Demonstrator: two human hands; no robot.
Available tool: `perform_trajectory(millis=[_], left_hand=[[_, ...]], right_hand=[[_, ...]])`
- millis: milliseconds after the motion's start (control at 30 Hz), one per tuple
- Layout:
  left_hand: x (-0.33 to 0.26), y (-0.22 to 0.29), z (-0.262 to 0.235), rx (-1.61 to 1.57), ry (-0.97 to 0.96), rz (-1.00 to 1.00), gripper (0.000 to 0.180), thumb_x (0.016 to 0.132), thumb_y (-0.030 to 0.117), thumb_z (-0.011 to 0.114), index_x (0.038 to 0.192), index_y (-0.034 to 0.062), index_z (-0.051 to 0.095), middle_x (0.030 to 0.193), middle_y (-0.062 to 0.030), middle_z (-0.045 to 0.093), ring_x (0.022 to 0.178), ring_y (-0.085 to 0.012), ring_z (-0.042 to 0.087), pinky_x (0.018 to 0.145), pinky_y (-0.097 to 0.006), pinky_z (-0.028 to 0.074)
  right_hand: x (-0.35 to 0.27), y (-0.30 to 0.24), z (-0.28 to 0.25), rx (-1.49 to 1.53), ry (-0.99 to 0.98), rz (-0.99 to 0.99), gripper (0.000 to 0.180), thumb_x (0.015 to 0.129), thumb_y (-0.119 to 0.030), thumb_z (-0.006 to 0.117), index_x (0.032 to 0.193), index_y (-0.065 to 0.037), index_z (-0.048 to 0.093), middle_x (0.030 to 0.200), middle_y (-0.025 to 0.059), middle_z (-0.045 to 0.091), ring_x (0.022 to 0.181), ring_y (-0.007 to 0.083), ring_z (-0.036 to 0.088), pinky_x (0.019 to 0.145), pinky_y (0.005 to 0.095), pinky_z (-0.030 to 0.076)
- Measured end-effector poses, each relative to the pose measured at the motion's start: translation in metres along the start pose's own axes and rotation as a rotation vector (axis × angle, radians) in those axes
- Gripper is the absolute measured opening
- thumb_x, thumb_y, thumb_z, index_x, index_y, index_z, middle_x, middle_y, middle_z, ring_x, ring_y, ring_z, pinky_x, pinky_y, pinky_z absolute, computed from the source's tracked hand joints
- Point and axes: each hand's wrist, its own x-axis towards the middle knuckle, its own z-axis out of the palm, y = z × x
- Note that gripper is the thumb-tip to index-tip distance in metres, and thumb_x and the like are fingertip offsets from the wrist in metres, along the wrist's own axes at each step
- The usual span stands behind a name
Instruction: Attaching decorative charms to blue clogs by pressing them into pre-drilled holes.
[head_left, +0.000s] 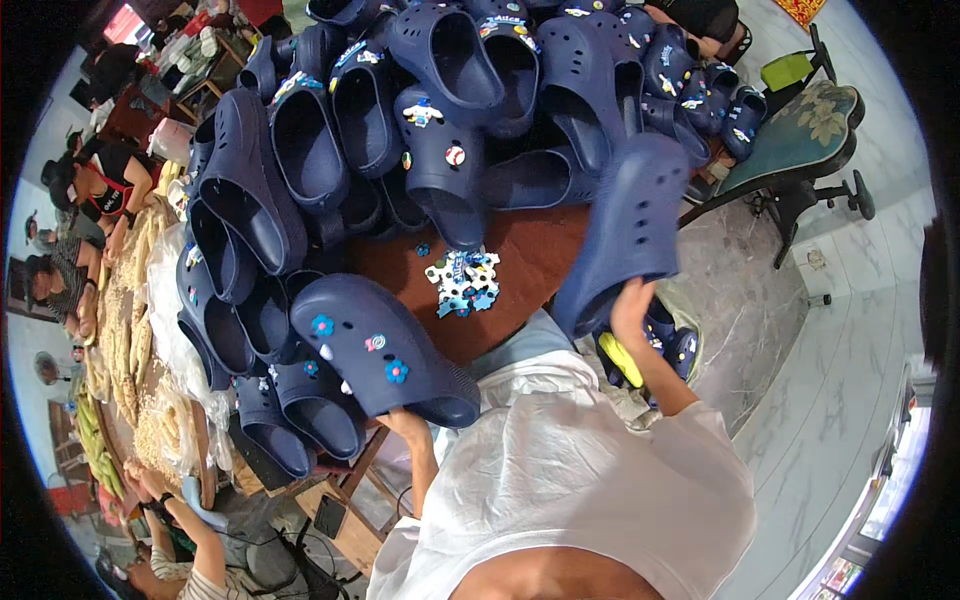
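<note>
My left hand (406, 422) is closed on the rim of a navy clog (350, 310) with blue flower charms and a pink swirl charm. Its fingers are partly hidden by the clog. Over on the right, my right hand (632, 308) grips a second navy clog (640, 205) by its opening end, toe pointing away from me; no charms show on this one, and it is slightly blurred. Between the two clogs, a small heap of shoe charms (464, 280) in white and blue lies on the brown tabletop (385, 265). One loose blue flower charm (422, 249) rests just beyond it.
Navy clogs (455, 150) are piled across the far side and left of the table. A bag of clogs (685, 345) sits below on the right, near a green office chair (800, 140). People work at the left beside a table (125, 370) of pale produce. A phone (330, 515) lies lower left.
</note>
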Motion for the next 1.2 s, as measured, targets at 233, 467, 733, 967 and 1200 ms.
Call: perform_trajectory(millis=[233,467,733,967,1200], left_hand=[[0.010,0.041,0.027,0.259,-0.243,0.076,0.044,0.102,0.018,0.052,0.142,-0.0008,0.045,0.128,-0.0159,0.060,0.118,-0.0252,0.055,0.106,-0.036,0.037],[0.009,0.047,0.029,0.356,-0.238,0.084,0.041,0.103,0.018,0.051,0.141,0.0028,0.047,0.121,-0.0169,0.064,0.111,-0.0254,0.058,0.101,-0.035,0.041],[0.016,0.051,0.035,0.415,-0.247,0.063,0.040,0.102,0.019,0.051,0.139,0.0031,0.049,0.115,-0.0172,0.067,0.106,-0.0250,0.061,0.097,-0.035,0.044],[0.011,0.040,0.023,0.501,-0.200,0.021,0.042,0.102,0.026,0.052,0.139,0.0052,0.048,0.112,-0.0230,0.068,0.102,-0.0310,0.066,0.092,-0.037,0.048],[0.013,0.058,0.028,0.523,-0.187,-0.111,0.039,0.102,0.022,0.053,0.137,0.0067,0.052,0.119,-0.0171,0.067,0.110,-0.0253,0.062,0.098,-0.035,0.044]], right_hand=[[0.151,-0.027,-0.054,-0.119,-0.042,0.168,0.048,0.099,-0.020,0.045,0.139,0.006,0.049,0.134,0.0168,0.057,0.124,0.0255,0.052,0.108,0.0358,0.037],[0.279,-0.004,-0.067,-0.450,-0.197,0.199,0.059,0.096,-0.038,0.049,0.138,0.003,0.054,0.134,0.0252,0.060,0.127,0.0391,0.055,0.107,0.0384,0.039],[0.382,0.044,-0.055,-0.640,-0.395,0.277,0.072,0.093,-0.048,0.058,0.137,0.009,0.053,0.134,0.0261,0.061,0.123,0.0356,0.060,0.105,0.0397,0.044],[0.362,0.016,-0.022,-0.411,-0.409,0.353,0.070,0.090,-0.050,0.068,0.128,0.008,0.058,0.123,0.0245,0.065,0.112,0.0312,0.063,0.098,0.0365,0.047],[0.290,-0.032,-0.007,-0.461,0.054,-0.500,0.033,0.089,-0.010,0.066,0.119,0.005,0.061,0.106,0.0230,0.064,0.106,0.0323,0.062,0.095,0.0395,0.048]])
